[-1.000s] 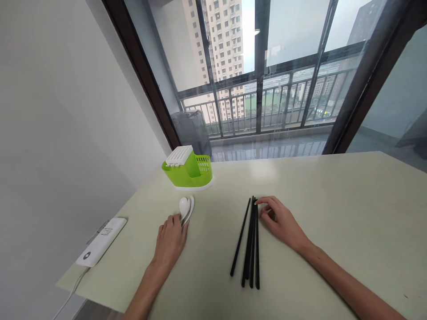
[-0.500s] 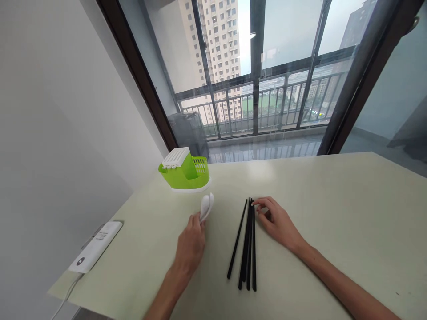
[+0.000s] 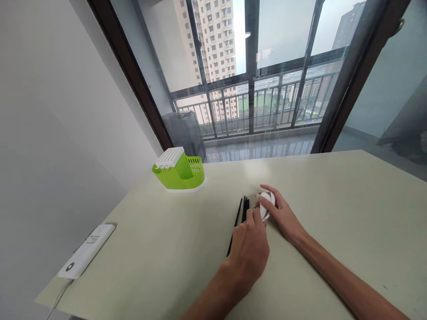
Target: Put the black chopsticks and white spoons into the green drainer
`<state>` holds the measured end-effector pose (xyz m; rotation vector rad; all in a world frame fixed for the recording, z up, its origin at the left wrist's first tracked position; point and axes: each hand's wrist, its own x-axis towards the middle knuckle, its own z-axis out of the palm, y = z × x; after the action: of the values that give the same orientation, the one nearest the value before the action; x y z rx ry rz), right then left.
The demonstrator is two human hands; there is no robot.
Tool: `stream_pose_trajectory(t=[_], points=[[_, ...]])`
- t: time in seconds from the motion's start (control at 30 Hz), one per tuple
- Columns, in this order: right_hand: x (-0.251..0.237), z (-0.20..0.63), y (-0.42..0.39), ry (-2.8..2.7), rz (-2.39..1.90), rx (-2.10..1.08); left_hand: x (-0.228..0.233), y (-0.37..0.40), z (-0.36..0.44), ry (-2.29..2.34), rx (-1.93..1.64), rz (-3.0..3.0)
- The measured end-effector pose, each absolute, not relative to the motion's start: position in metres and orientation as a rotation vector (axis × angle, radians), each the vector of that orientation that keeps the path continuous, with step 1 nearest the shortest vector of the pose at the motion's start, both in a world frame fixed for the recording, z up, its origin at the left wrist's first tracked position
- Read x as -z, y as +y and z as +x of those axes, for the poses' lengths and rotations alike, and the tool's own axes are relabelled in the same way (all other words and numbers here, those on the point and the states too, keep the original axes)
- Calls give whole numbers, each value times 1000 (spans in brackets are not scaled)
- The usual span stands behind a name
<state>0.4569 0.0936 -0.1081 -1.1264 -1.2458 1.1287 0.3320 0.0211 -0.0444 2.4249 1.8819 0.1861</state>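
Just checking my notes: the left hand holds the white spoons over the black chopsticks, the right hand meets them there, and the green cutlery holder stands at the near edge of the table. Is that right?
Not quite. The head view shows the green cutlery holder at the far edge of the table, by the window. The rest holds: the left hand holds the white spoons over the black chopsticks, and the right hand meets them.

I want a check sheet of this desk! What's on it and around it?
Surface: pale table, mostly bare.
Job's things: white spoons between both hands; black chopsticks lying beside them, partly hidden.
Clutter: green cutlery holder; white power bank near the left edge.
Hands: left hand grips the spoons; right hand touches them.
Cables: white cable from the power bank.
Surroundings: window, balcony railing, tower blocks.
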Motion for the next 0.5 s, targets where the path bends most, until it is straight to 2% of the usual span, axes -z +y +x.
stream_pose_trajectory(t=[0.2,0.5], points=[[106,458,94,-1118,-1150,-1233,50,14,355,1850,15,2589],[104,461,96,-1169,-1251,-1211,66,0,361,1751,-23,2718]])
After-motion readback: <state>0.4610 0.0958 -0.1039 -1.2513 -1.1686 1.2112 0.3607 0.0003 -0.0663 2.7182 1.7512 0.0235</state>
